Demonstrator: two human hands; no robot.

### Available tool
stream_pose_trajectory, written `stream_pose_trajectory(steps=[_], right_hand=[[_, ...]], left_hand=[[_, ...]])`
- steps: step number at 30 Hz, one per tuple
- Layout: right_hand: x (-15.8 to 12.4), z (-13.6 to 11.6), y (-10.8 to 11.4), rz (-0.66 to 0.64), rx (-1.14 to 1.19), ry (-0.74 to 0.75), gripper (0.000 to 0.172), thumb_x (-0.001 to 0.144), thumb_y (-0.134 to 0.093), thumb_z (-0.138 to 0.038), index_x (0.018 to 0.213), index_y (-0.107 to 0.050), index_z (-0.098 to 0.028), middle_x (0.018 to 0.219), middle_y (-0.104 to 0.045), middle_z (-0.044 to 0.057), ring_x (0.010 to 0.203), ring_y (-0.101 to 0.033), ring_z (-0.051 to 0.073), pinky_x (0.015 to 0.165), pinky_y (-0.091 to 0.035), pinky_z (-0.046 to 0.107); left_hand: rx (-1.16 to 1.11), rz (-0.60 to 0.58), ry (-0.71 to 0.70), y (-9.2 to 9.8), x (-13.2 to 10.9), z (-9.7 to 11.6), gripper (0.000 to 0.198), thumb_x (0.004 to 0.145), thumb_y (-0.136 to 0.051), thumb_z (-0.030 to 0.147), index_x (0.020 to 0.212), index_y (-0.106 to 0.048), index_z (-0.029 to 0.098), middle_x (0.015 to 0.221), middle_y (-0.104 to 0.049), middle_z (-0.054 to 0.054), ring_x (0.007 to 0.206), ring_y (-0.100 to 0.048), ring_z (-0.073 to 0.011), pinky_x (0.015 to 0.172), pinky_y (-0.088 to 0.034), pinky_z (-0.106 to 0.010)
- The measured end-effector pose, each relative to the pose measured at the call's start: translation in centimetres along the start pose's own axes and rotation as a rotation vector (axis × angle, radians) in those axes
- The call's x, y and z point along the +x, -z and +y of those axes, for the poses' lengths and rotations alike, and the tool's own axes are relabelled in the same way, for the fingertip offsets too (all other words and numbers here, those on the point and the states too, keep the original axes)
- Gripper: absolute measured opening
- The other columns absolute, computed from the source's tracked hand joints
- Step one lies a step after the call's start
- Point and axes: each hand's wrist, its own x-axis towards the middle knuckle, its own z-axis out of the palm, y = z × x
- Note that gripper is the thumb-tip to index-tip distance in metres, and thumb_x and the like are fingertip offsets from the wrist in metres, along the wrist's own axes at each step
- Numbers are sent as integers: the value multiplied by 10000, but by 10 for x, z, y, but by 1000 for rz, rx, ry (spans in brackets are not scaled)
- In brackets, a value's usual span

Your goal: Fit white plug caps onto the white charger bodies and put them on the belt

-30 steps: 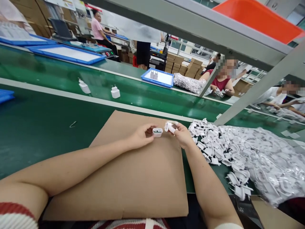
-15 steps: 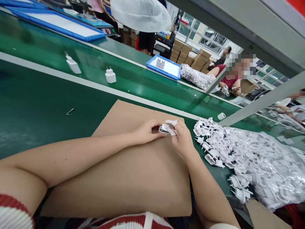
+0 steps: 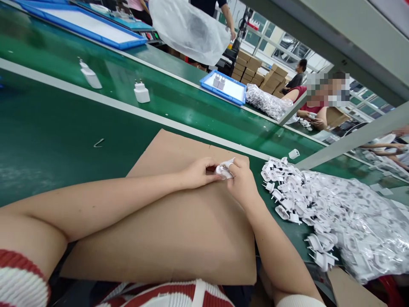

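Observation:
Above a brown cardboard sheet [image 3: 179, 238], my two hands meet at a small white charger housing [image 3: 220, 170]. My left hand [image 3: 201, 172] pinches the housing from the left side. On the other side, my right hand [image 3: 242, 179] has its thumb and fingers closed at the housing's end, over a white piece that looks like a plug cover. White finger coverings [image 3: 229, 163] seem to sit on the right fingertips, which makes the piece's outline hard to separate. The inside of the housing is hidden.
To the right lies a heap of white plug covers [image 3: 287, 192] spilling from a clear plastic bag [image 3: 367, 226]. White chargers [image 3: 141, 92] stand on the green conveyor belt [image 3: 191, 115]. Beyond are a blue-rimmed tray [image 3: 223, 87], a grey post [image 3: 351, 132] and people working.
The green circuit board seen in the housing's opening is now covered, as my right hand's white piece has come against it. The chargers on the belt have shifted left.

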Motion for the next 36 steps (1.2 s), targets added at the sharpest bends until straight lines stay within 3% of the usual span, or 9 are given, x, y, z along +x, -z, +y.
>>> stream_pose_trajectory(steps=[6, 13, 18, 22, 29, 33, 36], right_hand=[[14, 1, 4, -48, 28, -149, 176, 669, -576, -56, 684, -674, -202, 758, -533, 43, 739, -510, 204, 622, -351, 315], [10, 1, 0, -28, 269, -296, 300, 647, -615, -82, 871, -771, -206, 809, -565, 11, 690, -525, 163, 600, -376, 288], [-1, 14, -24, 101, 451, -351, 244, 677, -617, -95, 848, -749, -208, 861, -536, 5, 679, -523, 145, 604, -412, 281], [-4, 20, -31, 148, 548, -315, 301, 711, -644, -127, 952, -789, -234, 847, -542, 10, 702, -528, 160, 625, -449, 291], [-8, 16, -41, 273, 701, -282, 216, 806, -679, -291, 992, -777, -242, 969, -599, 56, 772, -578, 186, 689, -549, 334], [-9, 16, -47, 337, 767, -330, 357, 812, -702, -353, 1152, -702, -243, 1041, -672, 55, 809, -628, 185, 788, -596, 365], [-9, 17, -46, 330, 813, -345, 447, 820, -722, -365, 1246, -640, -257, 1111, -706, 63, 989, -693, 217, 931, -605, 410]], left_hand=[[32, -2, 18, 0, -1, -1, 357, 830, -767, 518, 927, -724, 177, 920, -727, -58, 883, -666, -245, 781, -522, -352], [163, 47, -34, -6, -4, -2, 303, 869, -743, 472, 930, -734, 175, 874, -699, -56, 810, -660, -225, 741, -527, -345], [379, 171, -292, -12, -13, -4, 403, 962, -691, 431, 1258, -676, 159, 1140, -742, -133, 1007, -700, -270, 882, -561, -398], [622, 175, -418, -12, -14, -10, 278, 1075, -521, 354, 1163, -696, 155, 936, -754, -108, 844, -711, -239, 804, -553, -375], [753, 146, -378, -15, -13, -8, 277, 1072, -503, 353, 1039, -674, 138, 857, -726, -106, 792, -693, -247, 770, -526, -376], [621, 129, -301, -13, -14, -3, 218, 1021, -572, 326, 1044, -682, 138, 897, -733, -112, 818, -688, -250, 776, -524, -370], [420, 85, -199, -10, -11, -3, 198, 981, -607, 324, 1013, -720, 166, 915, -742, -89, 827, -685, -236, 772, -525, -348]])
